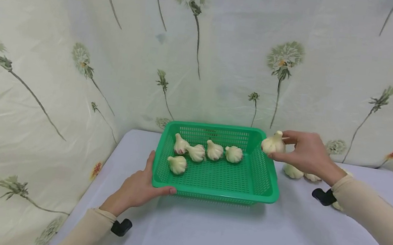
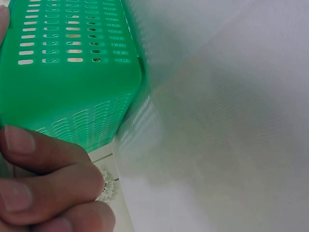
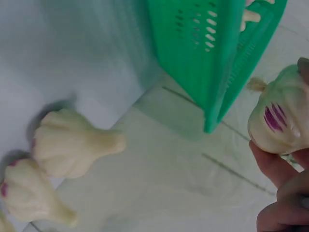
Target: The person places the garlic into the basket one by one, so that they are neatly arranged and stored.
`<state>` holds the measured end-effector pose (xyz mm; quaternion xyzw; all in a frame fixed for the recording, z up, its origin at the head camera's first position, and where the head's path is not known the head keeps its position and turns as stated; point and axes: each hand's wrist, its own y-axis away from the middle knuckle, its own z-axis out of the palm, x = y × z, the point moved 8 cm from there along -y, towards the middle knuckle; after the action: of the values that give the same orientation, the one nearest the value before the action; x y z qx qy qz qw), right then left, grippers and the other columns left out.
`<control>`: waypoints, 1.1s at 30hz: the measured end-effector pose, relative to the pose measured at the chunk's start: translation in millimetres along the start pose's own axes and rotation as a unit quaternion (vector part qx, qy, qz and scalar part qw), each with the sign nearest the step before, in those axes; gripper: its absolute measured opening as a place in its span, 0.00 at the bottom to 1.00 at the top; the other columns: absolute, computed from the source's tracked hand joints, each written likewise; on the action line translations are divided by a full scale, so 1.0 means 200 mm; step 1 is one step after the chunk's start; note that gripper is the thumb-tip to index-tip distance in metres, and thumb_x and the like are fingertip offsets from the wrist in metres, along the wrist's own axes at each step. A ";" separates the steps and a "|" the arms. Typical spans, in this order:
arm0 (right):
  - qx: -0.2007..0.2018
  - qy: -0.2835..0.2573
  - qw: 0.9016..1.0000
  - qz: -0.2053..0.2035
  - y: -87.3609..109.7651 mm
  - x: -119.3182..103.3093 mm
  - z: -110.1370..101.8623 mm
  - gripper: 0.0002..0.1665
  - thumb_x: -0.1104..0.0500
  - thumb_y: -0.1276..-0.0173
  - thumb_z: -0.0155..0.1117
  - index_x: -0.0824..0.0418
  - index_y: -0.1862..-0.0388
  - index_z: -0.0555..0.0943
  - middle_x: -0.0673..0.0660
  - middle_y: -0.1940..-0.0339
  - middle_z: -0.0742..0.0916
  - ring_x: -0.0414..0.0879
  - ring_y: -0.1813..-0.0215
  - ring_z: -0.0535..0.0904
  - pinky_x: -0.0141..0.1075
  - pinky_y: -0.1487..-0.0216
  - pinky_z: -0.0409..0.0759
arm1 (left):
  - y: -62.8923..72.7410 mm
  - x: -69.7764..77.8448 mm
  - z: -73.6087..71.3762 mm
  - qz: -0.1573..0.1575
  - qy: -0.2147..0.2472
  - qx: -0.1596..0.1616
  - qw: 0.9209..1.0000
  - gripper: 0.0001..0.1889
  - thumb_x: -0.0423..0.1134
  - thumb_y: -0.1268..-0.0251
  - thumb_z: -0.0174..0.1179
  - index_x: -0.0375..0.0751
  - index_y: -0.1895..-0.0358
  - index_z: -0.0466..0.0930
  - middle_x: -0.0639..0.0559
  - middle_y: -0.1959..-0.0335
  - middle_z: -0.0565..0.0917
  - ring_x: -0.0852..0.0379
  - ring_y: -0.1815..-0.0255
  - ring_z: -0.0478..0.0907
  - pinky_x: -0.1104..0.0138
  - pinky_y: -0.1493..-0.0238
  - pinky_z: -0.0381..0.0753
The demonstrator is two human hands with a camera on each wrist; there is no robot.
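My right hand (image 1: 306, 153) pinches a garlic bulb (image 1: 274, 144) between thumb and fingers, above the right rim of a green plastic basket (image 1: 209, 191). Purple streaks mark the held bulb (image 3: 280, 113) in the right wrist view. With my left hand (image 1: 139, 185) I grip the basket's front left corner, thumb along the front rim and fingers at the left side. Curled fingers (image 2: 58, 179) show beside the basket wall (image 2: 72, 87) in the left wrist view. Several garlic bulbs lie inside the basket, among them one bulb (image 1: 177, 164) near the left wall and another (image 1: 234, 154) toward the back.
More garlic bulbs lie on the white-covered table (image 1: 221, 241) right of the basket, partly behind my right arm; one loose bulb (image 1: 292, 171) sits close to the basket. A flower-printed cloth (image 1: 227, 60) hangs behind the table and along its left side.
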<state>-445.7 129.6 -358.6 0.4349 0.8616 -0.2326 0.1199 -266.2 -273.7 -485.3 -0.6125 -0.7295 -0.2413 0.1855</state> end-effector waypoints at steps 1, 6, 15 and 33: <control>-0.005 -0.008 1.000 -0.007 -0.02 -0.02 0.01 0.38 0.44 0.43 0.85 0.64 0.40 0.87 0.69 0.49 0.92 0.65 0.49 0.90 0.42 0.63 0.80 | 0.00 0.00 0.00 -0.001 0.000 0.000 1.000 0.76 0.79 0.49 0.70 0.45 0.12 0.28 0.42 0.66 0.86 0.53 0.67 0.83 0.60 0.70 0.77; -0.033 -0.029 0.998 -0.033 -0.13 -0.13 0.07 0.37 0.44 0.42 0.84 0.62 0.39 0.87 0.67 0.50 0.92 0.63 0.50 0.90 0.39 0.68 0.77 | 0.00 0.00 0.00 -0.001 0.002 0.002 1.000 0.76 0.79 0.49 0.70 0.45 0.12 0.28 0.41 0.65 0.87 0.53 0.67 0.83 0.60 0.70 0.78; -0.072 -0.048 0.995 -0.059 -0.30 -0.30 0.22 0.42 0.44 0.42 0.85 0.63 0.34 0.85 0.67 0.45 0.91 0.62 0.45 0.89 0.48 0.57 0.83 | 0.01 -0.01 -0.02 -0.003 0.001 0.006 1.000 0.75 0.80 0.49 0.69 0.46 0.12 0.29 0.41 0.65 0.87 0.52 0.66 0.84 0.60 0.70 0.77; -0.191 -0.103 0.968 -0.125 -0.43 -0.53 0.65 0.38 0.49 0.44 0.87 0.61 0.36 0.86 0.62 0.42 0.91 0.58 0.42 0.88 0.55 0.43 0.85 | -0.02 -0.02 0.00 0.007 0.007 0.001 1.000 0.76 0.80 0.49 0.69 0.46 0.12 0.28 0.43 0.68 0.85 0.53 0.68 0.82 0.60 0.70 0.77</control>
<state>-451.6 -54.1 -402.8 0.2664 0.9208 -0.1198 0.2586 -268.7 -276.6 -487.7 -0.6158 -0.7240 -0.2438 0.1928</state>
